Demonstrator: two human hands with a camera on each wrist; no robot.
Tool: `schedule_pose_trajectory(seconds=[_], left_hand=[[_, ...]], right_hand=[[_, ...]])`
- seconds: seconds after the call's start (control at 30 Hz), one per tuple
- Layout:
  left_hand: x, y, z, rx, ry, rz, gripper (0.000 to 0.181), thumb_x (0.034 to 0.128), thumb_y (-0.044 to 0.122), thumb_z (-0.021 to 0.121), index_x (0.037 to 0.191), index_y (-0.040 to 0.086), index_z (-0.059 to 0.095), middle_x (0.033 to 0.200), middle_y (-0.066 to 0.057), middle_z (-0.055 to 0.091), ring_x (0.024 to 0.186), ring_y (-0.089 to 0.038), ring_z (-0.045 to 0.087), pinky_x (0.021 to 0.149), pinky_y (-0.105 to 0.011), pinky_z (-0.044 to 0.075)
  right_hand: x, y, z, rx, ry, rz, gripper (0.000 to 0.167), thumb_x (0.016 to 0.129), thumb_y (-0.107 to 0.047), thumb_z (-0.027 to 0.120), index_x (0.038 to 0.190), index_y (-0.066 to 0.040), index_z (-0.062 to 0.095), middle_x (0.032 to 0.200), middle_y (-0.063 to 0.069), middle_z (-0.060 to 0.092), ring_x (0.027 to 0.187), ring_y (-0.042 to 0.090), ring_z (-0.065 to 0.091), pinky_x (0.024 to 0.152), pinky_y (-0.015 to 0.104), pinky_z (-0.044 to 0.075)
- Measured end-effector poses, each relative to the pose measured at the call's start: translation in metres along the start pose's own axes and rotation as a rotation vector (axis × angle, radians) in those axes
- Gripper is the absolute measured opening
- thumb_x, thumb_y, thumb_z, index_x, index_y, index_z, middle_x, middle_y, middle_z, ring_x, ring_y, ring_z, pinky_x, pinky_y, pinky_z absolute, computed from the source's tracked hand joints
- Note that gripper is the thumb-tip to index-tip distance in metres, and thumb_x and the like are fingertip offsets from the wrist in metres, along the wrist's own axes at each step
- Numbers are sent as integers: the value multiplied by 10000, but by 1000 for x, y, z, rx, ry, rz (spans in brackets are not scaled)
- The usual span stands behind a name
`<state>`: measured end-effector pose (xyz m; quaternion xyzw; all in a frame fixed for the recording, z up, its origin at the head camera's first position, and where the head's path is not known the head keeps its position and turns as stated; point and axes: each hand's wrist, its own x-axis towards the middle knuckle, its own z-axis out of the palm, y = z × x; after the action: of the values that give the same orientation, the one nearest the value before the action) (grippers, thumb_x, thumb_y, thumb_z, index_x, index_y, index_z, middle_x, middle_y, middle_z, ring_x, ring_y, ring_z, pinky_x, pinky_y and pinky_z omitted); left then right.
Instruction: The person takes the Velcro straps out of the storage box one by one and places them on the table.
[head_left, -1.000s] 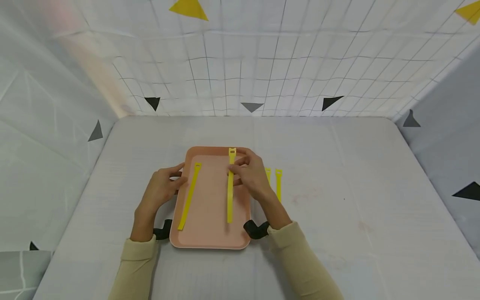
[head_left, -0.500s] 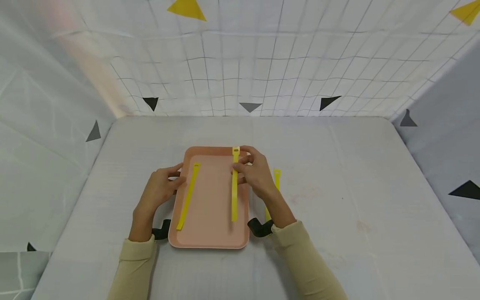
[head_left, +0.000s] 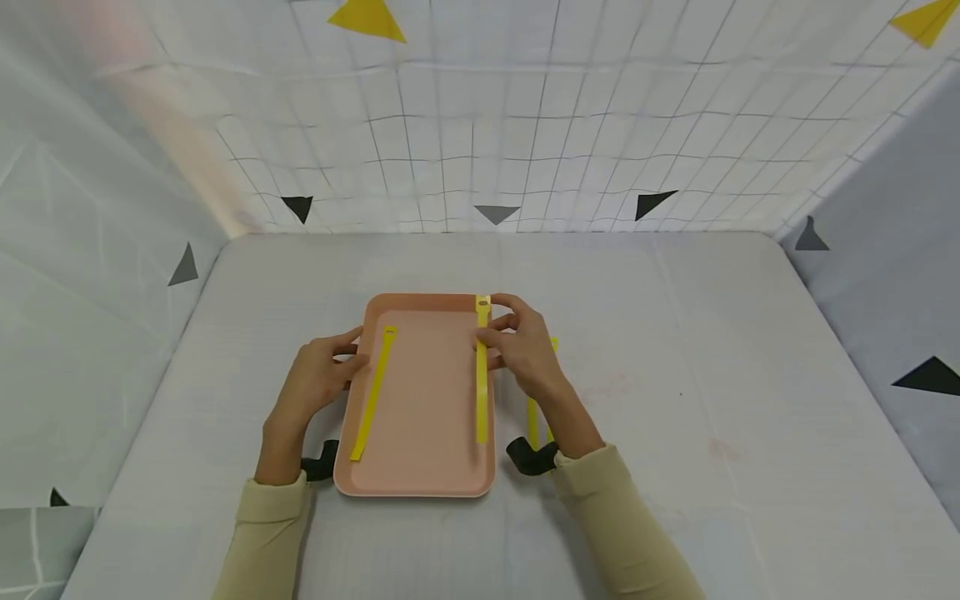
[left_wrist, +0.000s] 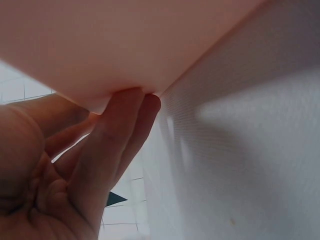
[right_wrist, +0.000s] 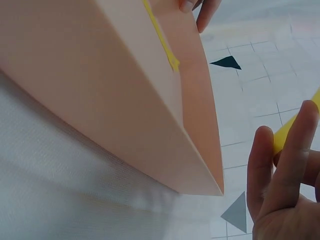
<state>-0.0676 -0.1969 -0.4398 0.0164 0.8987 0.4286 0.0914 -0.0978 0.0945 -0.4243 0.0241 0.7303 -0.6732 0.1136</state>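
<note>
Since the earlier head frames, the right hand (head_left: 528, 350) and its pinched yellow strap (head_left: 482, 383) have shifted toward three o'clock over the pink tray (head_left: 423, 408); the strap now hangs near that edge, its placing apparently unfinished. Another strap (head_left: 373, 392) lies inside toward nine; loose straps (head_left: 532, 421) lie outside at three, partly hidden.

Left wrist: the left hand's fingers (left_wrist: 115, 125) touch the tray's outer wall.

Right wrist: thumb and fingers hold the strap; the left hand (right_wrist: 200, 12) pinches the rim.
</note>
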Motion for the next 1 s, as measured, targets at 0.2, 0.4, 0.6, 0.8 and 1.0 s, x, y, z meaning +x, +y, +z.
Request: schedule_pose_trajectory(seconds=[0.2, 0.4, 0.6, 0.8, 1.0], left_hand=[[0, 0, 0, 21, 8, 3, 550, 985, 114, 628, 1487, 19, 423, 1246, -269, 618, 930, -307, 710, 696, -340, 594], [-1, 0, 0, 17, 7, 11, 547, 987, 110, 625, 1486, 16, 422, 1236, -270, 622, 910, -304, 714, 687, -337, 594], [0, 0, -1, 26, 7, 14, 551, 988, 119, 625, 1487, 14, 418, 1240, -274, 618, 956, -324, 703, 706, -348, 596], [-1, 0, 0, 15, 3, 4, 553, 987, 117, 628, 1489, 18, 417, 1245, -272, 617, 948, -320, 705, 705, -345, 597], [-2, 0, 0, -18, -4, -3, 563, 988, 122, 628, 1495, 20, 406, 1258, -283, 602, 916, -312, 713, 702, -337, 599]], right_hand=[[-3, -4, -2, 25, -4, 10, 569, 917, 17, 665, 1445, -94, 481, 985, 168, 572, 695, 204, 642, 524, 304, 573], [-1, 2, -5, 38, 14, 20, 552, 910, 10, 674, 1419, -124, 507, 985, 168, 576, 773, 341, 671, 530, 308, 577], [-3, 1, -9, 46, 33, 28, 542, 908, 9, 678, 1409, -126, 522, 986, 164, 565, 780, 338, 659, 514, 292, 566], [-5, 3, -15, 43, 39, 27, 543, 916, -2, 675, 1419, -127, 512, 997, 167, 573, 771, 315, 668, 532, 301, 575], [-7, 7, -22, 61, 39, 21, 549, 922, 9, 664, 1431, -111, 498, 977, 152, 570, 780, 341, 685, 516, 282, 564]])
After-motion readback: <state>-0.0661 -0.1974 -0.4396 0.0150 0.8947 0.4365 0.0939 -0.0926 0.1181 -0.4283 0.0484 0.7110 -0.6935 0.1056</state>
